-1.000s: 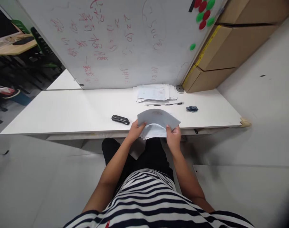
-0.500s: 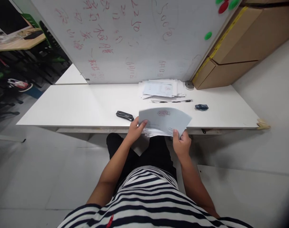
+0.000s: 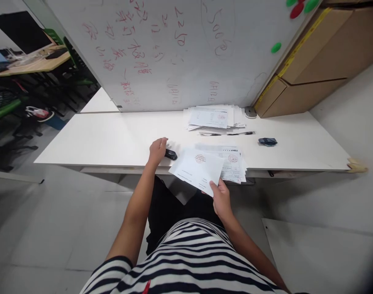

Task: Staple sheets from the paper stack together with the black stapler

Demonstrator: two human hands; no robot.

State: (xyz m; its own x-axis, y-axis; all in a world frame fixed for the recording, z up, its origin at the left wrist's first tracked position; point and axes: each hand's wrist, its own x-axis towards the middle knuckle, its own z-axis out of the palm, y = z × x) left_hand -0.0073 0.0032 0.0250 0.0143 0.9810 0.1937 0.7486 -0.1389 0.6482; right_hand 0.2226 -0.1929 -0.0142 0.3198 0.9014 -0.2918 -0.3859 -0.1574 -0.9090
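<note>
My left hand is closed over the far end of a black stapler on the white table. Only the stapler's near right end shows; the fingers hide the rest. Between the thumb and fingers of my right hand is a paper sheet with a round stamp, held by its lower right corner. At least one more sheet edge shows beneath it. The held paper overlaps a pile of printed forms at the table's front edge.
Behind stands a thicker paper stack, with a thin dark strip before it. A small dark blue packet lies right. A whiteboard and cardboard boxes rise at the back. The table ends close to my legs.
My left hand has let go of the paper and moved left onto the stapler. My right hand has drawn the paper lower and left, tilted, uncovering the pile of forms. The view has shifted slightly.
</note>
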